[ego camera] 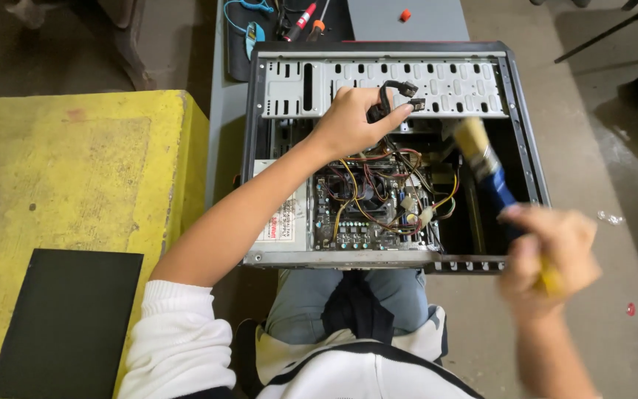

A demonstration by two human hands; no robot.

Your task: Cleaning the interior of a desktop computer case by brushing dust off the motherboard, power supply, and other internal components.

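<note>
Fingers of left hand [348, 122] curled around bundle of black cables [391, 100], lifting it over open computer case [526, 148], near drive bay rack [437, 87]. Right hand [551, 255] blurred, fist closed on yellow handle of paintbrush [485, 162]; blue ferrule and tan bristles point into case, just right of circuit board [367, 203] with its red, yellow and black wires. Case sits on grey bench [407, 18]. 2 screwdrivers [308, 18] beyond case. Yellow block [75, 170] at left with black panel [68, 321] on it.
</note>
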